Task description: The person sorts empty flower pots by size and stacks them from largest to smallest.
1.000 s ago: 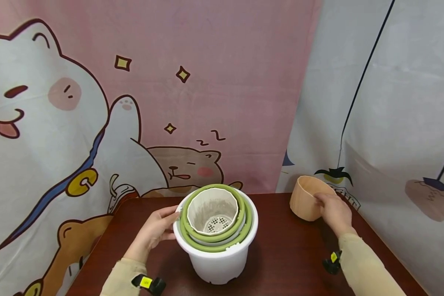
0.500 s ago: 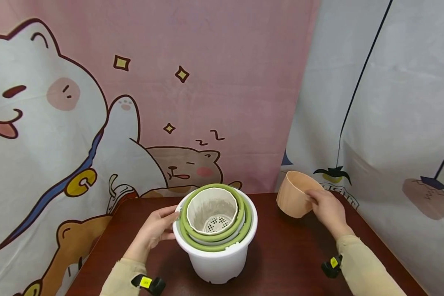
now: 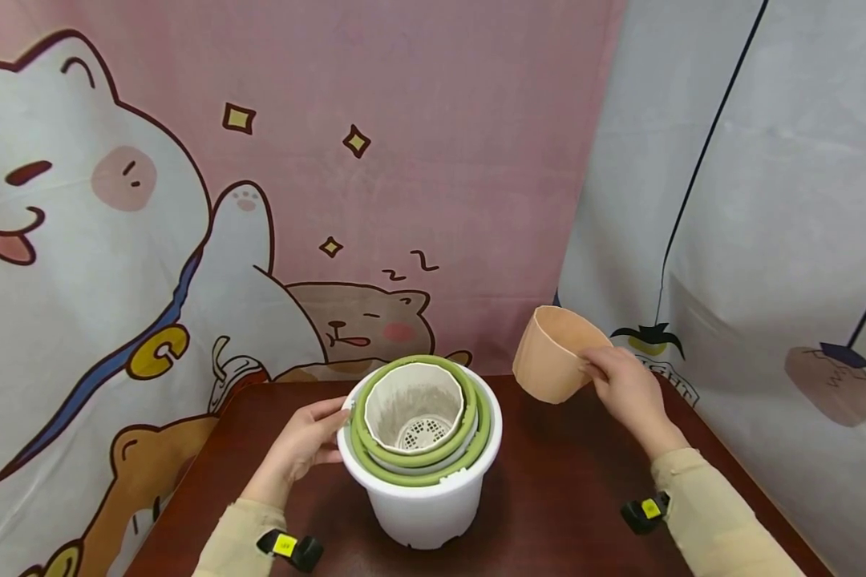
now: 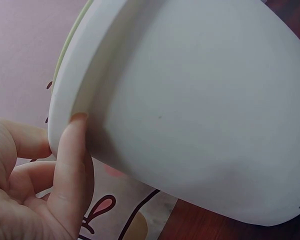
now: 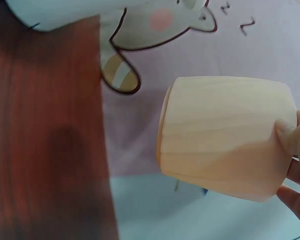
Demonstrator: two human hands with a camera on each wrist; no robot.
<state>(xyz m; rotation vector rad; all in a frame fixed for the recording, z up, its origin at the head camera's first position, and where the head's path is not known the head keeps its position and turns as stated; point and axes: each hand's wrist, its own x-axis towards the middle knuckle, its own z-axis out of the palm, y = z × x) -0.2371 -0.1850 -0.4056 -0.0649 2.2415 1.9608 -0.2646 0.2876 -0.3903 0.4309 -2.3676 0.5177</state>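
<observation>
A large white flowerpot (image 3: 427, 513) stands on the table with smaller pots nested inside it. Two green rims (image 3: 479, 449) show within its mouth, and innermost sits an off-white pot (image 3: 393, 407) with a perforated bottom. My left hand (image 3: 305, 442) pinches the white pot's left rim; in the left wrist view the thumb (image 4: 72, 150) lies under the lip. Off to the right, my right hand (image 3: 626, 393) holds a peach-coloured flowerpot (image 3: 544, 365) by its rim, tilted and raised above the table. The right wrist view shows its faceted side, with the thumb (image 5: 289, 137) pressed against it.
The dark red-brown table (image 3: 556, 497) has its back edge near a pink cartoon curtain (image 3: 462, 200). A pale curtain (image 3: 787, 240) hangs along the right side. Each sleeve carries a black wrist strap with a yellow tag.
My right hand has lifted the peach flowerpot and moved it left, toward the nested pots, tilting it more. My left hand and the white flowerpot have stayed in place.
</observation>
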